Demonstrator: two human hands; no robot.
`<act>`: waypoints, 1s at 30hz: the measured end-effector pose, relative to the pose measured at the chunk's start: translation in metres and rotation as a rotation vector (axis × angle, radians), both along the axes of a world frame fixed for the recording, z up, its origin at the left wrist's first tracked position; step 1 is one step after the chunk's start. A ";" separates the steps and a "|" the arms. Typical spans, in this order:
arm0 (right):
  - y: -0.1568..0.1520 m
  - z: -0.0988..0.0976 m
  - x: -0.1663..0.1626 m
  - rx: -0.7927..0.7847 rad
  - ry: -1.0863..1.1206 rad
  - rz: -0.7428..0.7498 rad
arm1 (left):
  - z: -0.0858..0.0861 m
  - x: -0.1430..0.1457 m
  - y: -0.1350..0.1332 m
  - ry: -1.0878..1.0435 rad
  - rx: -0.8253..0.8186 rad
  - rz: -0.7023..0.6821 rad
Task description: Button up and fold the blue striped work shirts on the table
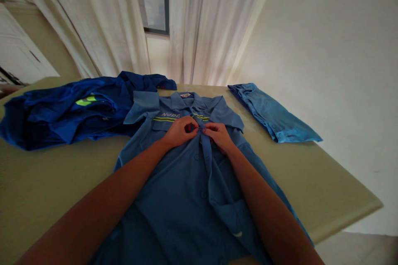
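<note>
A light blue work shirt (186, 190) lies face up on the table, collar away from me, with a yellow-green stripe across the chest. My left hand (180, 130) and my right hand (219, 136) meet at the shirt's front placket just below the collar. Both hands pinch the fabric edges there, fingers closed on the cloth. Round buttons run down the placket below my hands, and the lower front lies partly open.
A heap of dark blue garments (71, 112) lies at the left. A folded light blue garment (273, 116) rests at the right. The beige table (326, 186) ends in an edge at the right. White curtains (199, 20) and a window stand behind.
</note>
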State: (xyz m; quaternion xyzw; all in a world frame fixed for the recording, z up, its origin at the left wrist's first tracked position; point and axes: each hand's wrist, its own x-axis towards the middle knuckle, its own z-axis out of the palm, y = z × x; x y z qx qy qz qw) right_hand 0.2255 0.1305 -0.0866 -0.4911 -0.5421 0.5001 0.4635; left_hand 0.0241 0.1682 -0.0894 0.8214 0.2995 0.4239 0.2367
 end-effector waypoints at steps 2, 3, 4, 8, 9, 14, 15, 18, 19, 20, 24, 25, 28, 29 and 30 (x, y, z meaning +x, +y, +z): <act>-0.001 0.001 0.000 0.002 -0.015 0.010 | -0.001 0.000 0.000 0.009 0.017 0.006; -0.001 0.001 0.000 0.004 -0.020 0.012 | -0.001 0.000 0.000 0.012 0.021 0.011; -0.002 0.000 0.000 0.007 -0.022 0.012 | -0.002 0.000 0.000 0.017 0.021 0.013; -0.001 -0.003 0.000 0.006 0.030 -0.011 | -0.002 -0.001 0.000 0.056 0.000 -0.021; 0.000 -0.004 0.000 0.002 0.041 -0.013 | -0.002 -0.001 0.000 0.069 -0.003 -0.031; 0.003 -0.006 0.000 0.040 -0.026 0.014 | -0.001 0.001 -0.003 0.099 -0.045 -0.017; 0.003 -0.006 0.000 0.054 -0.039 0.015 | 0.000 0.002 -0.003 0.087 -0.067 -0.014; 0.001 -0.007 -0.001 0.104 -0.081 0.002 | 0.001 0.002 -0.004 0.028 -0.171 -0.026; 0.001 -0.007 -0.002 0.123 -0.111 -0.004 | 0.001 0.002 -0.005 0.011 -0.214 -0.033; 0.001 -0.007 -0.002 0.149 -0.152 -0.015 | 0.001 0.002 -0.004 0.001 -0.254 -0.039; 0.000 -0.008 -0.007 0.379 -0.376 -0.092 | 0.000 0.002 -0.002 -0.007 -0.334 0.008; 0.000 -0.008 -0.008 0.443 -0.426 -0.103 | -0.001 0.002 -0.001 -0.023 -0.345 0.020; -0.001 -0.008 -0.011 0.539 -0.535 -0.099 | -0.006 0.002 0.006 -0.107 -0.400 -0.015; -0.002 -0.008 -0.011 0.547 -0.555 -0.100 | -0.007 0.002 0.008 -0.135 -0.423 -0.041; -0.003 -0.008 -0.012 0.551 -0.569 -0.107 | -0.008 0.001 0.011 -0.156 -0.444 -0.065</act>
